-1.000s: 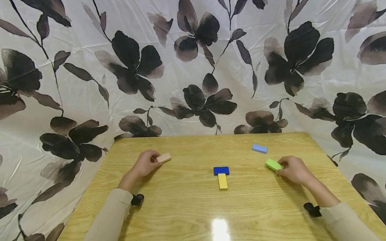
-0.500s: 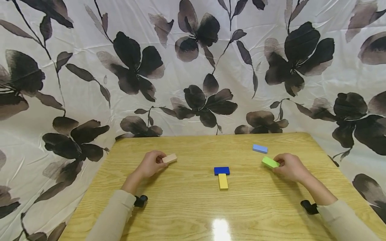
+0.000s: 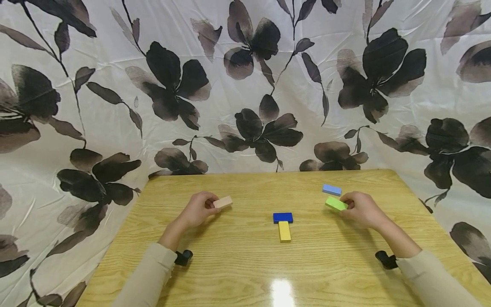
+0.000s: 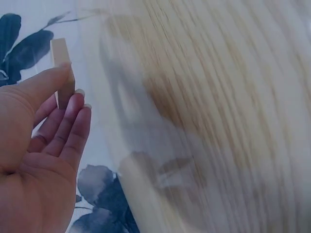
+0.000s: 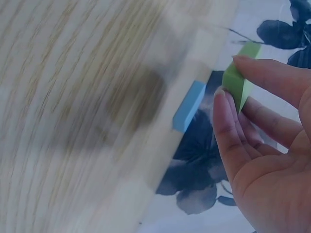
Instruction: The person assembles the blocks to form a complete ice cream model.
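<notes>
My left hand [image 3: 197, 209] pinches a plain wooden block [image 3: 223, 202] by one end, thumb on one side and fingers on the other. In the left wrist view that block [image 4: 62, 73] is held above the table. My right hand [image 3: 362, 209] pinches a bright green block [image 3: 336, 204], also seen as a green block [image 5: 238, 80] raised over the table in the right wrist view. Just behind it lies a light blue block [image 3: 331, 189]. Mid-table, a dark blue block [image 3: 282, 218] lies crosswise at the far end of a yellow block [image 3: 284, 232], forming a T.
The wood-grain table [image 3: 230, 264] reaches back to a white curtain [image 3: 215, 98] with dark flowers, which also hangs along both sides. Black wrist cameras, a left one [image 3: 184, 258] and a right one [image 3: 385, 260], sit at the sleeve cuffs.
My left hand has moved right with the wooden block. My right hand has moved left and slightly away from me with the green block, nearer the light blue one. The T of blocks stays put.
</notes>
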`<state>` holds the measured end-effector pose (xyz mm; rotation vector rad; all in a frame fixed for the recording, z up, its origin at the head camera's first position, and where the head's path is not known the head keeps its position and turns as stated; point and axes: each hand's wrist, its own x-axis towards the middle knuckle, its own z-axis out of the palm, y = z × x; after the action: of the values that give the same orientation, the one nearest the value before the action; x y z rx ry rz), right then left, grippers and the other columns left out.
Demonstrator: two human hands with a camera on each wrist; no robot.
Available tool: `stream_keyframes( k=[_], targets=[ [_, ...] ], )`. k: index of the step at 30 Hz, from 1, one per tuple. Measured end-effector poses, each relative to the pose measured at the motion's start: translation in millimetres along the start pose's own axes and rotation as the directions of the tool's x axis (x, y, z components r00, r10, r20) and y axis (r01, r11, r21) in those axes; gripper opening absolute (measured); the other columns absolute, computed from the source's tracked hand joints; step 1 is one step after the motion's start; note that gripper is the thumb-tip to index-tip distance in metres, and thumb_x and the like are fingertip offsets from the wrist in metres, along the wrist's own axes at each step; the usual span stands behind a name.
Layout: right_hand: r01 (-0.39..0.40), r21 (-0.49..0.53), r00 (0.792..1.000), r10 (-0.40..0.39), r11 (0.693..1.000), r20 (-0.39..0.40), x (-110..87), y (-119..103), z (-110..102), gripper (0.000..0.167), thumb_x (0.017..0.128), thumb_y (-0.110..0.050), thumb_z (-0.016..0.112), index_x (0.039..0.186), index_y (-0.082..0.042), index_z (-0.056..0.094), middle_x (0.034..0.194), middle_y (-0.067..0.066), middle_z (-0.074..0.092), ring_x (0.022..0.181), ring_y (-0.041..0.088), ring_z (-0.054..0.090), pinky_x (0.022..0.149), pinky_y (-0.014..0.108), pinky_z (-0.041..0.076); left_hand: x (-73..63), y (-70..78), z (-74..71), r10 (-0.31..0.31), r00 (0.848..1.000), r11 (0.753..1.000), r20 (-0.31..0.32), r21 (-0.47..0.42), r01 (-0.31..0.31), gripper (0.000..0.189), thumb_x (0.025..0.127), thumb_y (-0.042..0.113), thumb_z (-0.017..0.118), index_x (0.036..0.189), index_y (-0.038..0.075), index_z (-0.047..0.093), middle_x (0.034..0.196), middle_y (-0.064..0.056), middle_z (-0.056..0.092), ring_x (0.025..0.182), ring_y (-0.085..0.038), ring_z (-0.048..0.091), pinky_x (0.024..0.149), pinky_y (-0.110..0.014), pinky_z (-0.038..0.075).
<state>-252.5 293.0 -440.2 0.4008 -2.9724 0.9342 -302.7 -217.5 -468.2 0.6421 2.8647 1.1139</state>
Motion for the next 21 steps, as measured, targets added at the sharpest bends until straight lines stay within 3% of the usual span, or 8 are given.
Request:
stream_keyframes(
  k=[14,21],
  targets=[
    [0.052,0.028,0.998,-0.053,0.998,0.021,9.7,-10,12,0.036,0.082,-0.001,0.081,0.112,0.015,0.068,0.100,0.022,0.068,0.084,0.026,0.063,0.072,0.041,0.054,5.1,10.9,14.4,0.009,1.000,1.000,0.024,-0.025,-0.008,0.031,0.088,0.003,0.080,0.116,-0.006,0.070,0.100,-0.012,0.066,0.084,-0.016,0.062,0.075,-0.032,0.055],
    [0.068,0.041,0.997,-0.069,0.997,0.037,17.7,-18,24,0.032,0.083,-0.002,0.080,0.110,0.012,0.070,0.095,0.015,0.069,0.081,0.021,0.060,0.072,0.037,0.051,11.3,18.0,22.7,0.016,1.000,1.000,0.021,-0.025,-0.016,0.031,0.089,0.003,0.079,0.117,-0.005,0.070,0.100,-0.010,0.066,0.084,-0.016,0.062,0.076,-0.032,0.055]
  ],
)
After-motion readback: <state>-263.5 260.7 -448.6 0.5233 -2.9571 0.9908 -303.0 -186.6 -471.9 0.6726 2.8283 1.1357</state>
